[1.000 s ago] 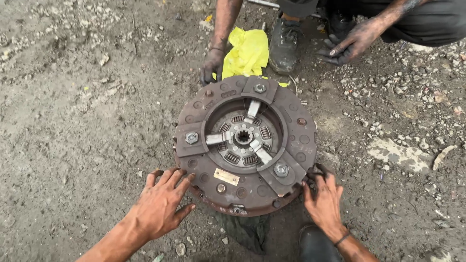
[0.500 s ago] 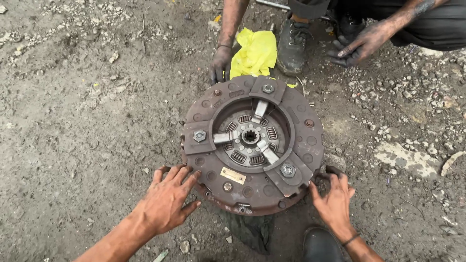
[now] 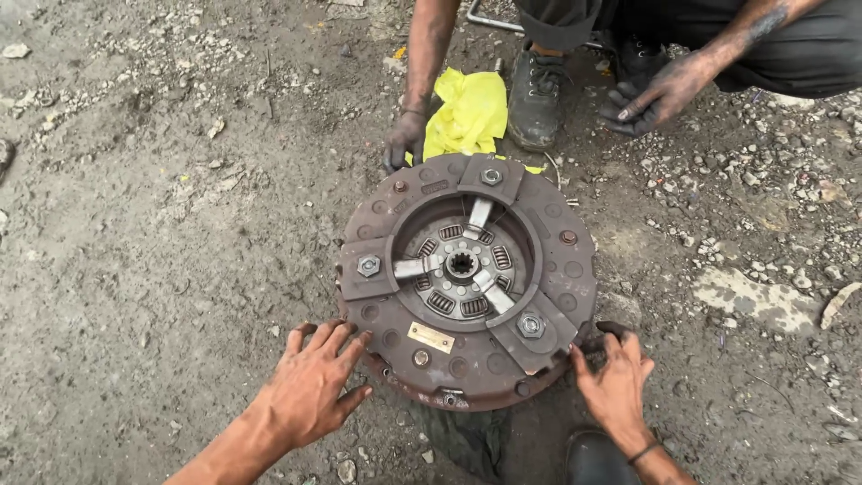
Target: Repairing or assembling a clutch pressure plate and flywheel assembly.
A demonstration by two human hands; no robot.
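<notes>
Flat on the gravelly ground [image 3: 162, 269] lies a round, rusty clutch pressure plate [image 3: 467, 278], its splined hub facing up, directly ahead of the person wearing the camera. Their left hand [image 3: 310, 391] rests with fingers spread at the plate's near-left rim, fingertips touching the edge, gripping nothing. Their right hand [image 3: 615, 377] sits at the near-right rim, fingers curled against the edge, seemingly hooked around it, though whether it actually grips is hard to tell. Being round, the plate has no long axis; both hands flank it about equally close. Across it, a co-worker's hand [image 3: 404, 139] touches the far rim, beside a yellow rag [image 3: 467, 112] and a dark shoe [image 3: 536, 90].
</notes>
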